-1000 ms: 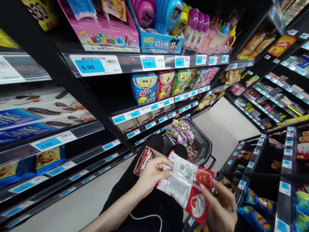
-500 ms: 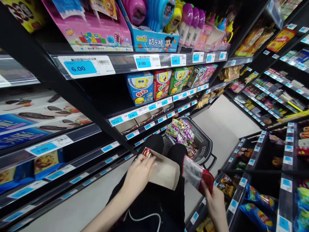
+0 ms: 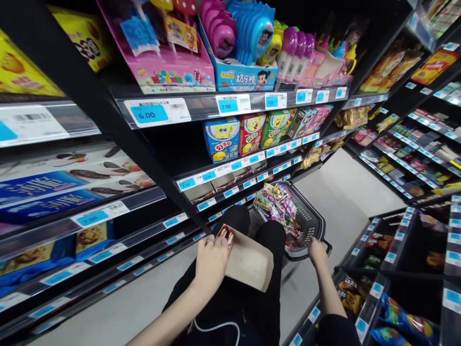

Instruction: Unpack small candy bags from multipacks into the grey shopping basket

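On my lap lies an open cardboard box (image 3: 250,262), its bare inside facing up. My left hand (image 3: 213,259) is closed over the box's left end, fingers curled at the edge, with small red and gold packets (image 3: 226,234) by the fingertips. My right hand (image 3: 317,252) is at the near right rim of a dark shopping basket (image 3: 309,206). Its fingers look curled, and what they hold, if anything, is hidden. Shiny snack packets in purple, green and red (image 3: 275,202) fill the basket's left side.
To the left and ahead rise black shelves with price tags, toy-topped candy (image 3: 257,36) and small snack boxes (image 3: 220,139). Bagged snacks (image 3: 410,317) lie in sloped bins at the right. Pale floor (image 3: 355,180) runs beyond the basket.
My right hand has moved forward to the basket, and the red and silver packet it held no longer shows in it. My left hand stays at the box. The view has shifted slightly.
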`<state>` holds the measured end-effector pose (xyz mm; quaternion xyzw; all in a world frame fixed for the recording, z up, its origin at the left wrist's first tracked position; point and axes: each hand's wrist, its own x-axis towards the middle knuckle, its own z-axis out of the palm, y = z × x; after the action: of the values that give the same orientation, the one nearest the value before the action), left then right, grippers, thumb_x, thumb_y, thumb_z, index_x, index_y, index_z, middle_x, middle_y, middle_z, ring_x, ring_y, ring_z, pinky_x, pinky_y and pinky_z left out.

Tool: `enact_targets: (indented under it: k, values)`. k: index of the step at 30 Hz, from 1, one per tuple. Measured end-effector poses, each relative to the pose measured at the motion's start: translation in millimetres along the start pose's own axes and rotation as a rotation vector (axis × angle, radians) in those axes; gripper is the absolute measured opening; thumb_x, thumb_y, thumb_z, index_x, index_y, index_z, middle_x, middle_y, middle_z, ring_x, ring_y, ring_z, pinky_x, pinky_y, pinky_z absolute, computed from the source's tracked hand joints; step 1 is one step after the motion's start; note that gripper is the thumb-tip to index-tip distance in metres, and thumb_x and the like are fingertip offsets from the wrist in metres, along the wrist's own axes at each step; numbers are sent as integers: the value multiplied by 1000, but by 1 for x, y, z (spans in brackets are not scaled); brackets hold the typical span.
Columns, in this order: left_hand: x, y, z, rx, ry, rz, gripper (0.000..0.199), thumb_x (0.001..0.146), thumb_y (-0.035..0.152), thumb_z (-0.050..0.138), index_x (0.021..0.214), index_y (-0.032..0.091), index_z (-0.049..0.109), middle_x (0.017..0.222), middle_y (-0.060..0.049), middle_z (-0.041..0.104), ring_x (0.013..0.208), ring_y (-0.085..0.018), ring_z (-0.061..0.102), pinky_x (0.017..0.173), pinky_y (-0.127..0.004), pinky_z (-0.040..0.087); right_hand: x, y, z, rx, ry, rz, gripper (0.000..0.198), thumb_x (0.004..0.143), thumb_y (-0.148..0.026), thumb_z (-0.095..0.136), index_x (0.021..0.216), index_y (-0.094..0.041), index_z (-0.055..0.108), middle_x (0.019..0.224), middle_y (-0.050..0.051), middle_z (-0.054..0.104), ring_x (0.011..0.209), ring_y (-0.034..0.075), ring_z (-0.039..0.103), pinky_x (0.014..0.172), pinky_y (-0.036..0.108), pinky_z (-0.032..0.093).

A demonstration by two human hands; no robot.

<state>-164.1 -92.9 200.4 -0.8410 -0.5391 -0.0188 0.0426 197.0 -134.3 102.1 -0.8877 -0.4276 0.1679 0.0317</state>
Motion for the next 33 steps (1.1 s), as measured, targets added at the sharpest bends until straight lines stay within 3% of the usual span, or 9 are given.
enact_targets:
  k: [5,9,14,17,20,24,27,30,33]
  values:
    - [-5,-5,-11,-176,113,66,24,87,13,45,81,15,68,85,-12,65,87,-30,54,78,-45,41,-31,-23,-6,367,-144,-53,26,92,-38,53,96,-15,63,92,4,67,83,17,65,78,35,53]
    - [-8,4,-42,-501,43,70,26,89,18,41,80,18,66,86,-8,60,78,-22,57,72,-35,48,-108,-63,-6,735,-359,-182,63,87,-66,34,94,-12,65,63,5,66,56,19,66,57,33,55]
    - [-12,40,-64,-824,-53,282,27,88,14,42,101,20,65,113,-10,61,109,-25,56,93,-41,47,-190,-118,-13,1380,-430,-211,71,76,-70,52,127,-21,53,123,13,62,99,24,67,72,33,56]
    - [-11,56,-63,-909,-96,468,28,84,13,50,106,21,65,119,-8,63,122,-30,47,108,-54,31,-198,-135,-22,1703,-320,-5,50,76,-53,65,114,-21,62,116,11,67,105,25,64,83,35,54]
    - [-2,52,-61,-1050,-132,553,18,84,16,54,93,22,69,117,-6,67,121,-29,49,112,-56,22,-193,-132,-28,1804,-187,155,40,76,-50,66,101,-19,67,97,9,73,91,24,68,80,37,55]
    - [16,24,-58,-1300,-127,254,22,84,24,59,104,24,67,133,-10,55,130,-30,38,110,-55,24,-190,-107,-35,1855,-191,113,37,73,-46,72,102,-23,68,99,7,74,92,25,69,84,41,53]
    - [19,11,-50,-1719,-474,155,59,74,29,71,130,27,52,133,-13,53,123,-31,47,99,-50,40,-193,-94,-41,1802,-304,79,37,73,-46,71,101,-22,69,98,8,74,93,28,69,83,46,53]
    - [11,13,-40,-2047,-731,127,72,66,28,78,132,24,49,116,-11,61,104,-26,60,88,-40,47,-191,-93,-47,1709,-346,83,40,74,-50,69,98,-18,71,93,11,75,94,31,68,81,46,54]
    - [1,21,-34,-2142,-624,65,77,61,21,83,129,27,48,124,-10,55,107,-24,57,89,-36,46,-186,-96,-53,1510,-185,24,48,77,-49,67,112,-17,66,105,11,73,103,29,65,85,40,54]
